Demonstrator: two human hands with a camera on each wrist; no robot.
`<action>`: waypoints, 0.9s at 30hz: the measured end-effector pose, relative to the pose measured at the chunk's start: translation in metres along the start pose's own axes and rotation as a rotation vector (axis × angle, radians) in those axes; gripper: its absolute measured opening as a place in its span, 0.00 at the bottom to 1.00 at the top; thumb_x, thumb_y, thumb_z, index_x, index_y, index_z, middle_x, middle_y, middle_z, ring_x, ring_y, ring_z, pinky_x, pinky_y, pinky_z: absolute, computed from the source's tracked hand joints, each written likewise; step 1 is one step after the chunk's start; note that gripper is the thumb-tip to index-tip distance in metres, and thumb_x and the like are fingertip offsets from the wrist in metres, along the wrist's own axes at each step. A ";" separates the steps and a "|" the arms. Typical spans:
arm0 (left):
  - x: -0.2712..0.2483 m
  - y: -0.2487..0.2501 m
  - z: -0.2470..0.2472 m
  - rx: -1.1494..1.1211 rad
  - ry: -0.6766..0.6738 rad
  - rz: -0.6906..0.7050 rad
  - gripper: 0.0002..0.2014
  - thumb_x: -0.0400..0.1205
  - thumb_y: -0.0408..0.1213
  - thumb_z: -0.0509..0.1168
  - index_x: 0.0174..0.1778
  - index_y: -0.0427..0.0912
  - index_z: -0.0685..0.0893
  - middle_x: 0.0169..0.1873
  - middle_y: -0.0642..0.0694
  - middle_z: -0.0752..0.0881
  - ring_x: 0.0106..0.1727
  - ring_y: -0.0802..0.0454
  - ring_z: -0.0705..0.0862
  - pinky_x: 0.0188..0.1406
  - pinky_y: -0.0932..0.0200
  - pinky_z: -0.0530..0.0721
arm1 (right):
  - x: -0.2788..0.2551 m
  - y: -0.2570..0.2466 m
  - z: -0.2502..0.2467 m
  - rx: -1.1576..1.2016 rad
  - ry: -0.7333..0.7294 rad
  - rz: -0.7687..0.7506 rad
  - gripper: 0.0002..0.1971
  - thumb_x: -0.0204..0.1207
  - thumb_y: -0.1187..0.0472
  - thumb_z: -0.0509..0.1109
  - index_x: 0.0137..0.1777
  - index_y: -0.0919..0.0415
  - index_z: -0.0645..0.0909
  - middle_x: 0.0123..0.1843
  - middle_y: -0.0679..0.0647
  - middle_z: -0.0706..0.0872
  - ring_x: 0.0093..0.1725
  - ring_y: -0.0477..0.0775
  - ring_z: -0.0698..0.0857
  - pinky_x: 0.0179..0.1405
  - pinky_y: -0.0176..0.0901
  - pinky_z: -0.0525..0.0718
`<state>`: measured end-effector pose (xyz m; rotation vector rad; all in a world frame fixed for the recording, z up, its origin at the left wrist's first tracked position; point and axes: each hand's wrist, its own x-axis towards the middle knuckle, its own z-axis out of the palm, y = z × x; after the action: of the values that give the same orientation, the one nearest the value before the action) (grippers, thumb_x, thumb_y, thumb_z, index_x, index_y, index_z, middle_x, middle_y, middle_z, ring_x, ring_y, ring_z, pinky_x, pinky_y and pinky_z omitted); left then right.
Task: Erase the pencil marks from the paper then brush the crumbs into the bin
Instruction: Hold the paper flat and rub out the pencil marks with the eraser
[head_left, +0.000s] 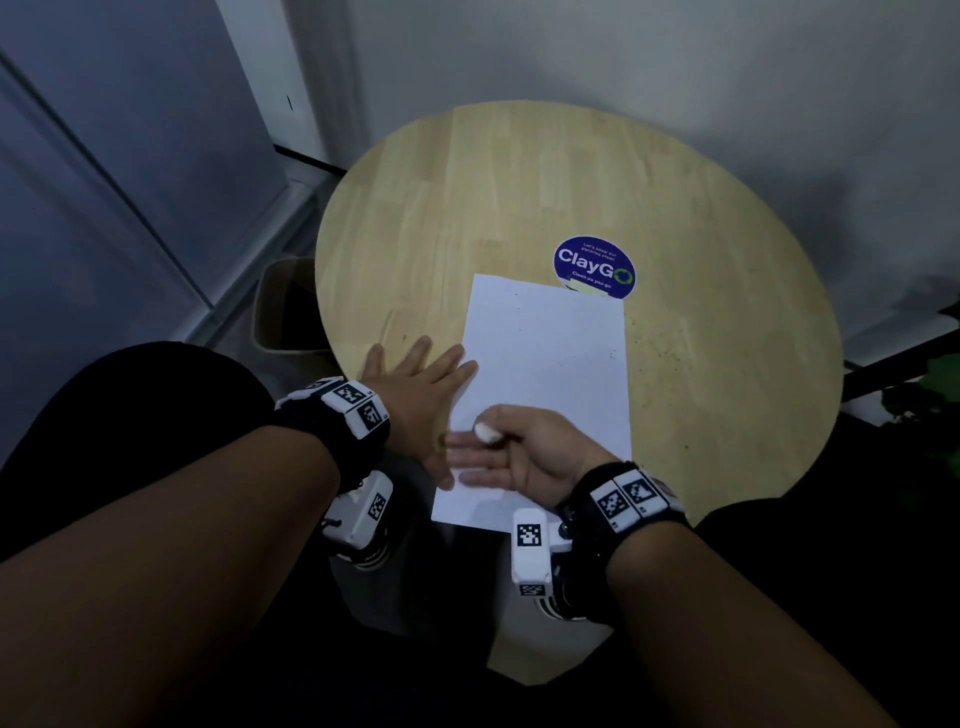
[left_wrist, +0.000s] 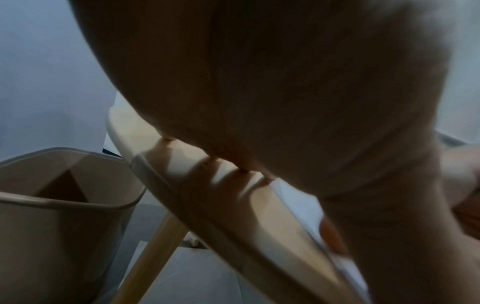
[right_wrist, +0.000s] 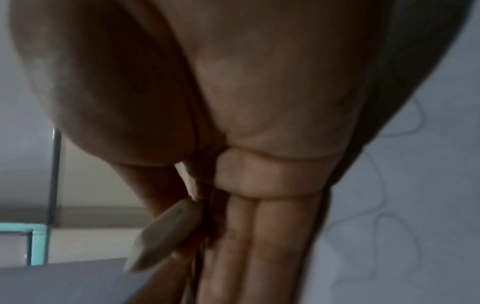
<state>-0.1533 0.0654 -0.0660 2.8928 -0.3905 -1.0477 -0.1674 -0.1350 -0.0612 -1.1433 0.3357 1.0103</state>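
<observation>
Left hand (head_left: 415, 387) flat on paper (head_left: 550, 374) (long axis running away); right hand (head_left: 511, 449) apparently pinches eraser (head_left: 485, 432), other fingers straight.

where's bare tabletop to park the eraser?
Bare table across the far half, beyond the sticker, and a speckled strip right of the paper. Crowded near edge: left hand flat at the paper's left side, right hand pinching the eraser.

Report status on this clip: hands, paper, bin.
Left hand flat, pressing paper edge on table. Right hand pinches eraser, other fingers straight on the sheet. Few specks remain. Bin beside table, path clear.
</observation>
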 end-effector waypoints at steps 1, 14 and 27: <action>-0.001 0.000 -0.001 -0.001 0.002 0.001 0.79 0.58 0.78 0.79 0.91 0.59 0.30 0.89 0.60 0.27 0.91 0.43 0.27 0.82 0.15 0.41 | 0.005 -0.003 -0.004 0.089 0.069 -0.051 0.10 0.87 0.71 0.63 0.43 0.62 0.79 0.60 0.69 0.93 0.55 0.66 0.95 0.57 0.59 0.95; 0.003 0.000 0.004 -0.011 0.024 -0.002 0.74 0.63 0.81 0.73 0.91 0.58 0.30 0.90 0.60 0.27 0.91 0.43 0.27 0.82 0.14 0.41 | 0.009 -0.009 -0.001 -0.012 0.027 -0.056 0.11 0.88 0.71 0.63 0.43 0.63 0.79 0.61 0.72 0.92 0.55 0.67 0.96 0.52 0.57 0.97; 0.008 0.000 0.007 0.000 0.053 -0.003 0.77 0.58 0.81 0.75 0.91 0.58 0.31 0.90 0.60 0.28 0.91 0.42 0.27 0.81 0.13 0.41 | 0.007 -0.019 -0.007 0.055 0.138 -0.142 0.11 0.87 0.70 0.62 0.42 0.62 0.79 0.60 0.64 0.94 0.54 0.64 0.95 0.57 0.58 0.94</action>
<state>-0.1521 0.0634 -0.0761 2.9146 -0.3842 -0.9687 -0.1470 -0.1390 -0.0577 -1.1727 0.3849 0.7957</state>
